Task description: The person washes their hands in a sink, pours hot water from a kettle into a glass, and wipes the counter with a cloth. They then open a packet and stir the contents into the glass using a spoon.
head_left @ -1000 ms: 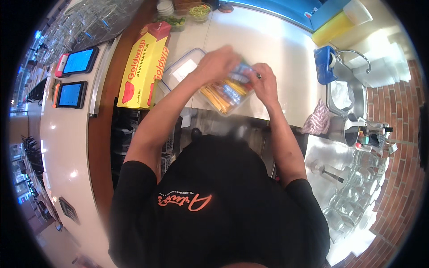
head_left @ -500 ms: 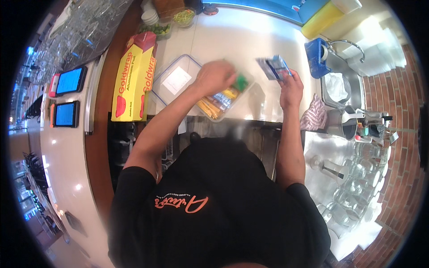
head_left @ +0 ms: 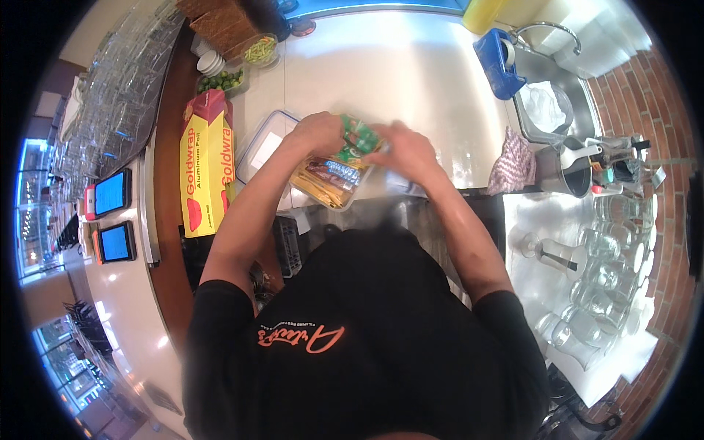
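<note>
A clear plastic container (head_left: 339,208) near the counter's front edge holds several slim yellow-brown packets (head_left: 317,183) and a blue-and-brown packet (head_left: 343,171). Over its far side, green packets (head_left: 355,141) are bunched between my two hands. My left hand (head_left: 323,133) is closed on their left side, its fingertips mostly hidden. From the right, my right hand (head_left: 409,152) has thumb and fingers around their right edge, slightly blurred. Below my right wrist, something pale blue and white (head_left: 405,185) lies on the counter, partly covered.
A blue-rimmed clear container (head_left: 253,139) with white paper lies left, beside a yellow foil box (head_left: 205,165). Limes (head_left: 221,82) and a bowl of cut greens (head_left: 260,51) stand at the back left. Rightward are a blue tape dispenser (head_left: 500,64), a cloth (head_left: 513,165), a sink (head_left: 579,95) and glasses (head_left: 601,271).
My right hand has come left and no longer holds up the blue-and-silver packets. It now meets my left hand at the green packets, which show more fully. The view has shifted.
</note>
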`<state>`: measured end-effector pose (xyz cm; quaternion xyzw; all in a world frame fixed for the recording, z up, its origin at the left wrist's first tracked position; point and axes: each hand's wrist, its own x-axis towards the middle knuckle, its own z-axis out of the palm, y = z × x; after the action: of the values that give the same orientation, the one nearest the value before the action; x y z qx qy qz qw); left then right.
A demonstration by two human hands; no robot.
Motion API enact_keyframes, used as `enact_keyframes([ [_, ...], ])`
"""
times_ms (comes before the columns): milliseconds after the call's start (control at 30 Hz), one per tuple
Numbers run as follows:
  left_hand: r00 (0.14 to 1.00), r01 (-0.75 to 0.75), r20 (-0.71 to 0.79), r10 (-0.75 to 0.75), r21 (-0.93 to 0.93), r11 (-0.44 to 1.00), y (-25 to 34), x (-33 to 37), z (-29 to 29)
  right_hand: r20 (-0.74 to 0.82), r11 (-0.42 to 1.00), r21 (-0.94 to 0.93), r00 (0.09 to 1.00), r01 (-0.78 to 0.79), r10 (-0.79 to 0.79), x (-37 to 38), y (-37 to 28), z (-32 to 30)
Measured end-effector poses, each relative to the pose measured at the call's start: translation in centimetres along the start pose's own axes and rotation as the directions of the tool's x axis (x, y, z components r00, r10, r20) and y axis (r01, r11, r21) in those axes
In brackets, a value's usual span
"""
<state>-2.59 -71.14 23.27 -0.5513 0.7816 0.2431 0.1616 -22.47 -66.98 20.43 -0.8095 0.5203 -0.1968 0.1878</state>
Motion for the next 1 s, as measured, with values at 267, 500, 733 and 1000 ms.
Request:
enact_keyframes([
  [267, 0.975, -0.088, -0.206, 0.083, -0.012, 0.996, -1.6, 1.1, 2.4, 0.006, 0.995, -0.102, 1.0, -0.011, 0.011, 4.1, 1.8, 0.9],
  [500, 0.943, -0.079, -0.298, 0.147, 0.227, 0.971, -0.6, 3.4, 3.1, -0.07, 0.997, -0.077, 0.997, 0.008, -0.014, 3.7, 2.1, 2.3],
  [733, 0.922, -0.137, -0.385, 0.031, -0.251, 0.958, -1.4, -1.1, 0.6, -0.01, 0.982, 0.186, 0.999, -0.037, 0.039, 3.0, 0.8, 0.3],
  [1000, 0.706, -0.292, -0.688, -0.171, -0.502, 0.814, -3.0, -5.5, 2.4, -0.029, 0.932, 0.362, 0.999, -0.015, 0.027, 2.7, 0.3, 0.1],
])
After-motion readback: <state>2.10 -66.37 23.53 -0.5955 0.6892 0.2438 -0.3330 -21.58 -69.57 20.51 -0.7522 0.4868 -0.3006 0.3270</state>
